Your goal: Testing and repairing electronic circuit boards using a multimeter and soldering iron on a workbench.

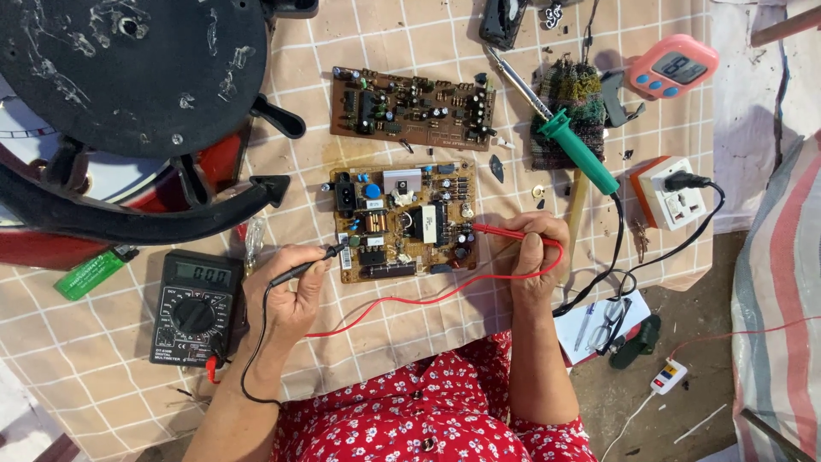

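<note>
Two probes touch the circuit board point(402, 221); left fingers point(318, 267) pinch black probe point(308, 266); right fingers point(513, 233) pinch red probe point(496, 231).

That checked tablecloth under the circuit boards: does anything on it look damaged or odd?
Yes. The tablecloth carries brownish, scorch-like stains around the upper circuit board and beside the green soldering iron, which lies on a dirty woven pad. Small dark bits are scattered near the white socket block.

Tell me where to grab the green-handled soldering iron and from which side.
Grip the soldering iron around the middle of its green handle, coming from above and the lower-right, cord end. It lies slanted on the table, with the bare metal tip pointing up-left, so keep your hand off that end. The handle is thick, insulated and unobstructed.
</note>
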